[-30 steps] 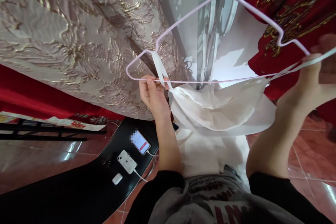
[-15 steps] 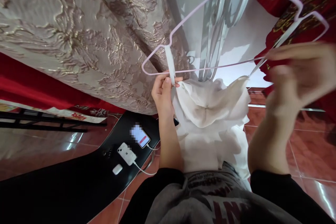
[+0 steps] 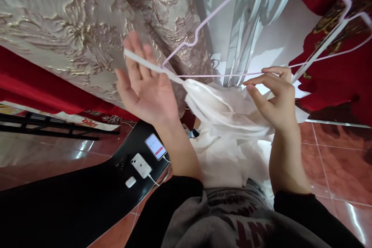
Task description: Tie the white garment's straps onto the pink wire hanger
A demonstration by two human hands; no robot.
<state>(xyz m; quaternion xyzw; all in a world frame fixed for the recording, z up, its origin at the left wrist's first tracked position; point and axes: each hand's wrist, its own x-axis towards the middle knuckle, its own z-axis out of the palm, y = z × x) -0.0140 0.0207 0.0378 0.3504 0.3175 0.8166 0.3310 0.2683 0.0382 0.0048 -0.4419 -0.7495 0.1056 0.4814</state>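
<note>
A white garment with thin straps hangs in front of me beneath a pale pink hanger. My left hand is spread flat, palm up, left of the hanger's lower corner. Across its fingers lies the left strap, pulled taut from the garment and off the hanger's notch. The right strap still runs over the hanger's right shoulder. By the hanger's lower bar, my right hand has loosely bent fingers, thumb and index slightly apart. Nothing shows between them, and part of the garment lies behind that hand.
A black bench at lower left holds two phones with cables and a small white case. A patterned curtain hangs at left, red embroidered cloth at right. The floor is red tile.
My left hand has moved left and opened flat, drawing the left strap off the hanger. The right hand has come inward from the right strap. The hanger has shifted slightly right.
</note>
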